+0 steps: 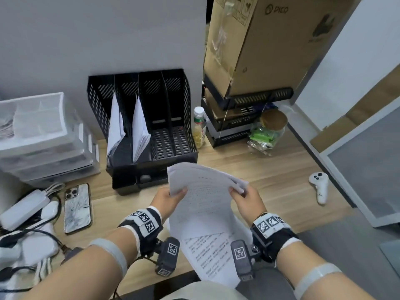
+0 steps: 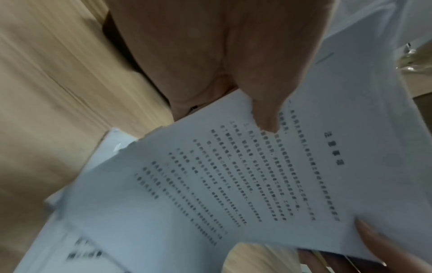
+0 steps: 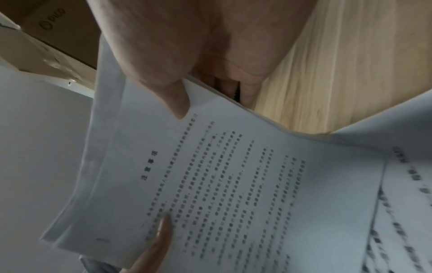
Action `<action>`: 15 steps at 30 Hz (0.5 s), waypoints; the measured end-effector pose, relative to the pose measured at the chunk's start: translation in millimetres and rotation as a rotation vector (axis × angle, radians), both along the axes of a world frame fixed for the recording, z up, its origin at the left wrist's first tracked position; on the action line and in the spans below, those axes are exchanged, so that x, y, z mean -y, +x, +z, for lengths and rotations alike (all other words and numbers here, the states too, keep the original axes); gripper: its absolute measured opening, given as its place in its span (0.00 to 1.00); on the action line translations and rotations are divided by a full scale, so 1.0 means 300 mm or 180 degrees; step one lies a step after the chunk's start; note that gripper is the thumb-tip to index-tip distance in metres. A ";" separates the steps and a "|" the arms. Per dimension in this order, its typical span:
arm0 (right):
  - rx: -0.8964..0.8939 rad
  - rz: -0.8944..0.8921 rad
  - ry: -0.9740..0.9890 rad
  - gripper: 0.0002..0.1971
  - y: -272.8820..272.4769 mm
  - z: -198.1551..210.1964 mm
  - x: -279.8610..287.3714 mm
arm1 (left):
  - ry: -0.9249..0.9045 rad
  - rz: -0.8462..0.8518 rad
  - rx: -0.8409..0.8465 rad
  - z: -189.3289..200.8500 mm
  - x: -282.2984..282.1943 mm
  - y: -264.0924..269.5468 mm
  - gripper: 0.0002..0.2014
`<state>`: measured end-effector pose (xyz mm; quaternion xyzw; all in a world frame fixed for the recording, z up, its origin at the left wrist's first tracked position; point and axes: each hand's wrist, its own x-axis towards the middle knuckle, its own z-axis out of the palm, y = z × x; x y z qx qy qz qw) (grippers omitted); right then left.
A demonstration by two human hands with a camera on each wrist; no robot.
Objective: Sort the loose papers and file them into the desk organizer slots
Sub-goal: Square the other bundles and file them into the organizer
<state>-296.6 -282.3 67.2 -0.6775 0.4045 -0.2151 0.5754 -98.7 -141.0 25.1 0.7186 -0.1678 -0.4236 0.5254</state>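
Stack of printed sheets (image 1: 201, 191) is held in the air just in front of the desk organizer (image 1: 142, 126), above the wooden surface (image 1: 270, 169). Left hand (image 1: 167, 202) pinches the stack's left edge, thumb on top; right hand (image 1: 246, 198) pinches the right edge the same way. Wrist views confirm: left thumb (image 2: 264, 103) lies on the printed face, and the right thumb (image 3: 170, 92) presses the opposite margin, fingers underneath. Several sheets are fanned and offset at the far corner, so the edges are not squared. A further printed sheet (image 1: 212, 256) lies beneath the stack, nearer the person than the organizer. Judgement on handling: the paper is light, thin and floppy; it sags between the two grips and individual sheets can slide against each other, so a two-edge pinch with thumbs on top suits it, and the bundle should probably be squared before going in edge-first. Organizer has four slots: the two left ones already hold upright papers (image 1: 127, 126), leaning; the two right ones show bare mesh floor. Left of the organizer: clear plastic drawers (image 1: 43, 137), a phone (image 1: 76, 208), a white power strip with cables (image 1: 23, 208). Right of the organizer: a small bottle (image 1: 199, 124), a glass jar with cork lid (image 1: 270, 131), stacked cardboard boxes (image 1: 259, 40), and a white controller (image 1: 319, 187) farther out.
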 end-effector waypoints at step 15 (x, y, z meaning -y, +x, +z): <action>-0.1254 0.1210 -0.0860 0.62 0.153 0.130 -0.074 | -0.0938 0.0522 0.0025 0.377 0.237 -0.085 0.10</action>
